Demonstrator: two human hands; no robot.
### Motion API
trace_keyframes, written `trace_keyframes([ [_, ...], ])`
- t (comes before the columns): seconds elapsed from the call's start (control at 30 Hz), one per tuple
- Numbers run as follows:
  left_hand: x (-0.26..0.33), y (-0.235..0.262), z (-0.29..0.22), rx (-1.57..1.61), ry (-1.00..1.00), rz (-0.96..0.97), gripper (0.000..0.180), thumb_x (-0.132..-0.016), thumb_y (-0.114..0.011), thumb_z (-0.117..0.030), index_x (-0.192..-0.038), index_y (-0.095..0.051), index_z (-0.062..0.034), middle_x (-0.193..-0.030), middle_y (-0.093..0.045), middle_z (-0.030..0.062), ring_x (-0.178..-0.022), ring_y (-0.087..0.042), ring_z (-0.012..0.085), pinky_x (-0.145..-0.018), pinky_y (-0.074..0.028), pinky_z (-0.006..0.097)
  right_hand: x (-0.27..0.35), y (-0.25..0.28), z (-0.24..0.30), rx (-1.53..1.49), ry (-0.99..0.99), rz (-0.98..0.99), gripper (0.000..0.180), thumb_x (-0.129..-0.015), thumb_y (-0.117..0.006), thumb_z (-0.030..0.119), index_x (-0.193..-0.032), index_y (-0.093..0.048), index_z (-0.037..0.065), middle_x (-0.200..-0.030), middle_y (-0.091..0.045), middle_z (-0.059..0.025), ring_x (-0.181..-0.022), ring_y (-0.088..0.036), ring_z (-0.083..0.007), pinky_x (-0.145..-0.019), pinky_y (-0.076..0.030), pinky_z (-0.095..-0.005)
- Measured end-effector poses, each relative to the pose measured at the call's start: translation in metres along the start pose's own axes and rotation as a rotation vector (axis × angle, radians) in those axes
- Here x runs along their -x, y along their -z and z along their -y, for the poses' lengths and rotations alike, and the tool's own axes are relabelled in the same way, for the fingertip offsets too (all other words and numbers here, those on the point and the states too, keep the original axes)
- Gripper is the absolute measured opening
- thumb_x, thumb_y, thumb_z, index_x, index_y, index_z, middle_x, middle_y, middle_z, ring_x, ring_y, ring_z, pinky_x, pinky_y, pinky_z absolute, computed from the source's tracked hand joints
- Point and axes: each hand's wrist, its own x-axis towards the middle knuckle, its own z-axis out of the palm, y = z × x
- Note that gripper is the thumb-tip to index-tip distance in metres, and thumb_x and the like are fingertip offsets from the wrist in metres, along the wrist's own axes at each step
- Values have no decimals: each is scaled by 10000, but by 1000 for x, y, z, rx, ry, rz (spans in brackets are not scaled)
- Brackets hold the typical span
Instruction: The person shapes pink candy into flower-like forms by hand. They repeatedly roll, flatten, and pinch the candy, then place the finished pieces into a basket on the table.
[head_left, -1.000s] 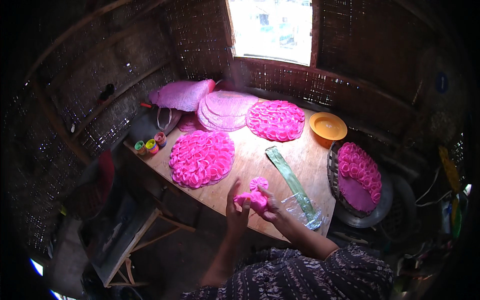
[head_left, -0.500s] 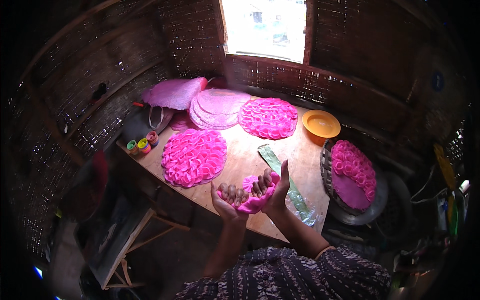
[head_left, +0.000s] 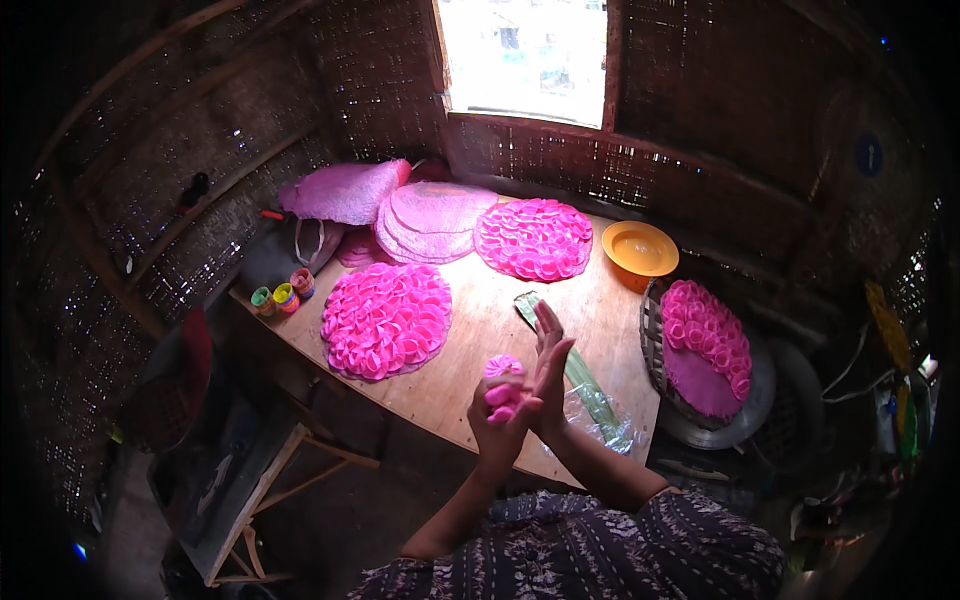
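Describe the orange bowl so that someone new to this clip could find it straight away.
Start at the bright window in the woven back wall, then drop to the wooden table below it. The orange bowl sits at the table's far right corner, beside a round mat of pink rosettes. It is the only plain orange thing among pink pieces, shallow, round and smooth.

Dark woven-mat walls (head_left: 250, 200) close in the room. Daylight comes through a bright window (head_left: 525, 55) at the back. A wooden surface (head_left: 470, 350) stands below it, the floor (head_left: 330, 510) dim beneath.
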Motion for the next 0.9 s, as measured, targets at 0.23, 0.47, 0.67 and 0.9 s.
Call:
trace_keyframes([
  [0.23,-10,0,33,758,397,-434,482,-1012,-431,-435,-640,-387,-133,-527,-385,-1,-484,-420,127,-571,-401,324,4,6,-21,-364,-380,-128,937,-907,-219,769,-1366,-421,-23,-1340,-486,-163,-1255,-433,-233,-1103,-254,-366],
  [0.47,13,30,62,685,696,-467,533,-949,-388,-654,-725,-396,-170,-510,-377,-4,-429,-462,170,-482,-455,336,-63,128,-60,406,-306,397,806,-925,-395,693,-1331,-544,12,-1472,-391,-185,-1380,-315,-309,-1157,-197,-427],
  [0.67,54,40,55,881,596,-366,976,-862,-272,-808,-1391,-366,6,-1411,-416,141,-1307,-377,286,-1130,-230,462,-183,291,-84,1749,-217,283,924,-813,-396,808,-1404,-497,105,-1600,-93,-208,-1460,49,-461,-1112,63,-662],
  [0.9,58,-25,45,1073,560,-205,945,-895,-270,-761,-1449,-296,4,-1521,-305,151,-1410,-270,308,-1181,-139,501,-250,326,-120,1754,-440,521,979,-807,-261,847,-1402,-509,110,-1618,-68,-146,-1460,111,-441,-1105,119,-649],
])
